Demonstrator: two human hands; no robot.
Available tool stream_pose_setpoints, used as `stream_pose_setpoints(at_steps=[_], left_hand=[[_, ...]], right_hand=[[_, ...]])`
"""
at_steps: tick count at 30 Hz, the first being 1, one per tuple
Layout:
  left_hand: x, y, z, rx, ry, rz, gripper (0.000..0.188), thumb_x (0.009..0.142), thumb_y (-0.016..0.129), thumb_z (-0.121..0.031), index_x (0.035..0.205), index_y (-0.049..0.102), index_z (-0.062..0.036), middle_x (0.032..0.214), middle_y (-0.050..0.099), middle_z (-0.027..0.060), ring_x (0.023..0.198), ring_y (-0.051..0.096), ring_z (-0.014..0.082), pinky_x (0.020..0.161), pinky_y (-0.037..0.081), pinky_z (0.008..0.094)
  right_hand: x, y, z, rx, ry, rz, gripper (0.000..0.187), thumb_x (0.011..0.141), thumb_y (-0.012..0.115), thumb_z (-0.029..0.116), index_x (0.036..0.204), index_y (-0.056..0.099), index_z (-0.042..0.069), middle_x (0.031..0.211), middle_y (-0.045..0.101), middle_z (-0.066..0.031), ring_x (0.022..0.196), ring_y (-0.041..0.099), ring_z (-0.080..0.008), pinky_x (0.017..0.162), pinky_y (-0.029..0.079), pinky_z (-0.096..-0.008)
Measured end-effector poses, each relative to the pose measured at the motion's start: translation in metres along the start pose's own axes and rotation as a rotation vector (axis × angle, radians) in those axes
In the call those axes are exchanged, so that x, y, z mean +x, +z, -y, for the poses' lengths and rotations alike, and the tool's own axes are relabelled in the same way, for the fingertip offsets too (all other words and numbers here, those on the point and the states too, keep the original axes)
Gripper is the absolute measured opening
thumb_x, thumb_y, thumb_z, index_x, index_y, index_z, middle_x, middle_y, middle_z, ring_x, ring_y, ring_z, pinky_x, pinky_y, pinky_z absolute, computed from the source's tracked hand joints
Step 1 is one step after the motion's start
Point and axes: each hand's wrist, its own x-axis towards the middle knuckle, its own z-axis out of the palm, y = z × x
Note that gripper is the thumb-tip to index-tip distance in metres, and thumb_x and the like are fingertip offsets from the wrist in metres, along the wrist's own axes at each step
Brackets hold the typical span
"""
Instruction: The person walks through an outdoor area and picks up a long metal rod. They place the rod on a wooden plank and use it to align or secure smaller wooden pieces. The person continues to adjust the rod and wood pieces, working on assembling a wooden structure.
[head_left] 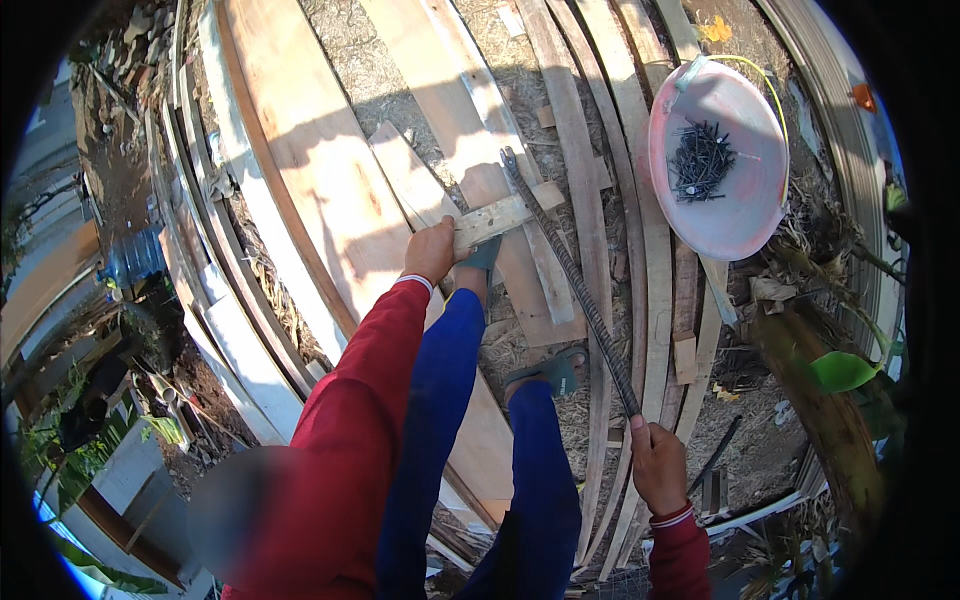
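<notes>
My left hand (432, 250) is closed around the near end of a short wooden board (490, 218), which points to the right over the planks. In my right hand (660, 470), the lower end of a long ribbed steel pry bar (585, 290) is gripped. The bar slants up and to the left. It crosses the short board near its far end, and its narrow tip rests above the wood. Whether the bar touches the board I cannot tell. My sandaled feet (555, 372) stand among the planks, one partly behind the board.
A pink basin (745, 225) with a yellow handle holds a heap of dark nails (702, 160) at the upper right. Wide wooden boards (300, 130) and long narrow planks (600, 200) lie across the ground. A log (825, 400) and a green leaf (842, 372) are at the right.
</notes>
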Motion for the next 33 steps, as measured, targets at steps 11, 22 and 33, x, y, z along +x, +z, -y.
stream_pose_setpoints(at_steps=[11, 22, 33], left_hand=[[0.044, 0.027, 0.018, -0.001, 0.032, -0.031, 0.053, 0.074, 0.08, -0.04, 0.099, 0.054, -0.0006, 0.082, 0.068, 0.0209, 0.081, 0.069, 0.0376, 0.07, 0.054, 0.0456], [0.056, 0.034, 0.029, -0.042, 0.012, 0.077, 0.052, 0.078, 0.077, -0.04, 0.106, 0.053, -0.0029, 0.08, 0.069, 0.0184, 0.076, 0.069, 0.0364, 0.066, 0.055, 0.0448], [-0.029, 0.019, -0.139, -0.642, -0.474, 0.182, 0.064, 0.098, 0.044, -0.055, 0.093, 0.066, 0.0042, 0.089, 0.067, 0.0284, 0.091, 0.066, 0.0432, 0.077, 0.051, 0.0495]], right_hand=[[-0.042, 0.036, 0.058, 0.1, 0.233, 0.036, 0.043, 0.103, 0.049, 0.029, 0.072, 0.054, -0.001, 0.056, 0.043, -0.0033, 0.054, 0.04, -0.0117, 0.051, 0.033, -0.0334], [-0.018, 0.113, -0.014, -0.311, 0.047, -0.23, 0.034, 0.097, 0.06, 0.029, 0.076, 0.054, 0.003, 0.059, 0.058, -0.0199, 0.054, 0.06, -0.0392, 0.05, 0.046, -0.0476], [-0.025, 0.168, -0.028, -0.227, 0.046, -0.315, 0.038, 0.097, 0.058, 0.035, 0.077, 0.052, 0.003, 0.064, 0.059, -0.0185, 0.055, 0.061, -0.0396, 0.05, 0.046, -0.0494]])
